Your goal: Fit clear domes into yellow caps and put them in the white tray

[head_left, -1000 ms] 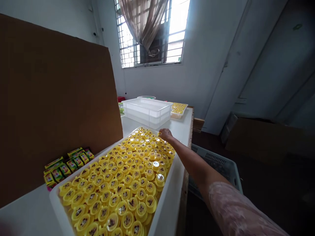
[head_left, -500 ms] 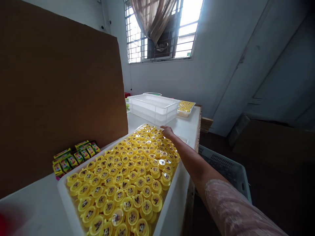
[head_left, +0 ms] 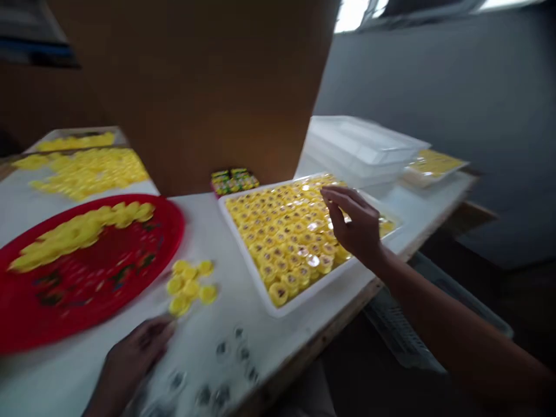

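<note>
Over the right side of the white tray [head_left: 251, 266], right hand [head_left: 356, 223] hovers, fingers bent; whether anything is pinched, cannot tell. Below it, small yellow cups [head_left: 278, 231] stand packed close in the tray, which rests on the bench [head_left: 226, 249]. Left hand [head_left: 130, 359] at near left, fingers curled just beside loose yellow pieces [head_left: 190, 288]; blur hides whether it grasps one. Clear discs [head_left: 243, 352] lie scattered to its right.

By look, cups should be light, stiff plastic, smooth enough to slip; best taken singly by the rim, thumb against forefinger.

Hard to make out: discs and loose pieces smeared, dark marks on cup tops unreadable, some cups covered by the right hand, red tray [head_left: 26, 313] cut off at left.
</note>
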Demonstrator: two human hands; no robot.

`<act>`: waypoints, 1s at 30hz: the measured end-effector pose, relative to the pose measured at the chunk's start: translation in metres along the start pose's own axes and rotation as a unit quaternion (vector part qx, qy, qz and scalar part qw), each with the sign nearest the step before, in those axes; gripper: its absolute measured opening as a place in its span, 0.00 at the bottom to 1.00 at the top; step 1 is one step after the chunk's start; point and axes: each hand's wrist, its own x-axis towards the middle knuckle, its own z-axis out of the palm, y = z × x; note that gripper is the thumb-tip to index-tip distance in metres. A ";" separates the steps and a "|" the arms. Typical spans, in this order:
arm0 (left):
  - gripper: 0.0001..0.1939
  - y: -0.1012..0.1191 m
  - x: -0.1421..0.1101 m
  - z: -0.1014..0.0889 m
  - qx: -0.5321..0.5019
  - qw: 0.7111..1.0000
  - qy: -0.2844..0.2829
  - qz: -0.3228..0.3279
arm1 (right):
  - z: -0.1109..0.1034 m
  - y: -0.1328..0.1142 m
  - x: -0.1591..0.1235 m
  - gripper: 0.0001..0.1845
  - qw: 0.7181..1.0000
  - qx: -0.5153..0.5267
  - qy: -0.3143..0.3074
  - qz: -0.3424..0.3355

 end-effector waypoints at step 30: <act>0.17 -0.024 -0.003 0.000 0.089 0.936 -0.090 0.328 | 0.086 -0.203 -0.101 0.16 0.881 0.139 -0.446 -0.071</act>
